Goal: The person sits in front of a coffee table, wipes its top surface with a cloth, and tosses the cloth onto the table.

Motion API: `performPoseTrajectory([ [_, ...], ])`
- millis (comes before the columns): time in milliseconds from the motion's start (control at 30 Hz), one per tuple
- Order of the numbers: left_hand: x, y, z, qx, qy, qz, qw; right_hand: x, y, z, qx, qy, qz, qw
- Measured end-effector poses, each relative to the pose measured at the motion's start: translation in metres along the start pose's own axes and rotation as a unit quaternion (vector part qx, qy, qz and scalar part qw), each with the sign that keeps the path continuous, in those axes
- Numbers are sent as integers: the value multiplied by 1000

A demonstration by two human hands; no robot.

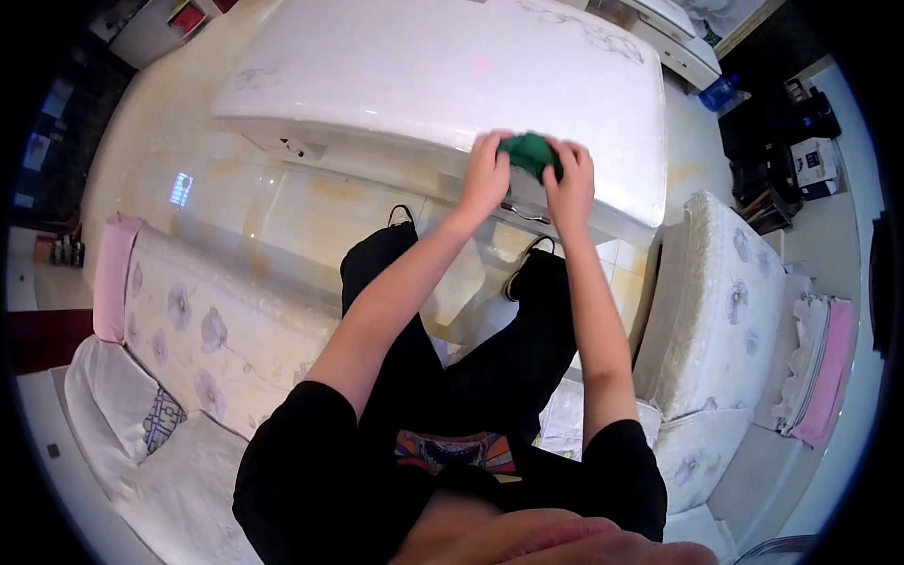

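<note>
A dark green piece of cloth [529,153], bunched up, is stretched between my two hands above the near edge of the white table [405,75]. My left hand [487,174] grips its left side, the fingers curled over it. On the other side my right hand [571,179] has its fingers closed on the cloth's right end. What kind of cloth item it is, I cannot make out. Below the hands, a drawer handle [525,215] shows on the table's front.
I sit on a flower-patterned sofa [217,330], my legs towards the table. Another padded seat [720,301] stands at the right. Beyond it are a blue water bottle [718,92] and a white box [815,162] among dark items. Shiny tiles [311,207] cover the floor.
</note>
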State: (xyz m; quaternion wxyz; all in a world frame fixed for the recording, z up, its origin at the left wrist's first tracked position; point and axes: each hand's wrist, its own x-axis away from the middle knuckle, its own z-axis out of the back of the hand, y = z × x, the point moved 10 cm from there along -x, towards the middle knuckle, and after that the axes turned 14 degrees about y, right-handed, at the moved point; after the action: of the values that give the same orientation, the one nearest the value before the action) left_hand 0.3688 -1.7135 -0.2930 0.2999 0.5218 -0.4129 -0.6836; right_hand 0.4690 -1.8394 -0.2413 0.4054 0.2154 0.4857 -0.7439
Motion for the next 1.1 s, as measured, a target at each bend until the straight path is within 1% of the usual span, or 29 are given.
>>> performPoseTrajectory([
  [67, -33, 0, -18, -142, 79, -98, 982, -24, 25, -33, 6, -26, 6, 1000],
  [100, -45, -13, -30, -143, 76, -96, 982, -30, 43, -50, 7, -28, 3, 1000],
  [167, -58, -20, -58, -248, 93, -203, 943, -18, 93, -113, 25, -150, -16, 988],
  [200, -64, -35, -68, -247, 92, -199, 944, -7, 121, -146, 3, -190, -39, 981],
  [267, -65, -90, -105, -304, -51, -197, 931, -10, 117, -156, 85, -143, -20, 986],
  [300, -68, -95, -111, -320, -49, -246, 914, -14, 106, -157, 102, -75, 52, 991],
  [333, -71, -109, -119, -320, -53, -242, 915, -13, 112, -170, 104, -80, 49, 990],
  [400, -81, -123, -131, -287, -37, -263, 920, -18, 118, -177, 167, 4, 97, 981],
  [467, -101, -130, -146, -303, -25, -287, 908, -38, 126, -193, 165, 18, 158, 973],
  [533, -124, -145, -164, -319, -12, -303, 898, -62, 142, -214, 162, -3, 168, 972],
  [567, -135, -149, -172, -326, 4, -314, 892, -73, 150, -222, 160, 10, 177, 971],
  [633, -157, -159, -192, -342, 4, -306, 888, -89, 171, -239, 180, 22, 148, 972],
  [700, -168, -163, -197, -355, 6, -302, 885, -94, 181, -248, 192, 29, 128, 973],
  [767, -162, -175, -205, -376, -114, -231, 890, -91, 184, -245, 214, 20, 101, 971],
  [800, -158, -178, -204, -374, -112, -231, 891, -88, 180, -241, 216, 20, 103, 971],
  [867, -149, -157, -182, -353, -2, -302, 886, -80, 171, -230, 201, 37, 97, 974],
  [933, -130, -151, -169, -366, 0, -302, 880, -64, 161, -220, 200, 2, 69, 977],
  [1000, -108, -145, -151, -371, -35, -273, 887, -43, 144, -202, 195, -16, 55, 979],
  [1033, -96, -135, -137, -371, -28, -276, 886, -32, 135, -193, 190, -26, 49, 980],
  [1067, -79, -127, -124, -359, -41, -274, 891, -17, 127, -184, 185, -38, 41, 981],
  [1100, -62, -118, -110, -347, -55, -273, 895, -4, 116, -171, 174, -32, 55, 983],
])
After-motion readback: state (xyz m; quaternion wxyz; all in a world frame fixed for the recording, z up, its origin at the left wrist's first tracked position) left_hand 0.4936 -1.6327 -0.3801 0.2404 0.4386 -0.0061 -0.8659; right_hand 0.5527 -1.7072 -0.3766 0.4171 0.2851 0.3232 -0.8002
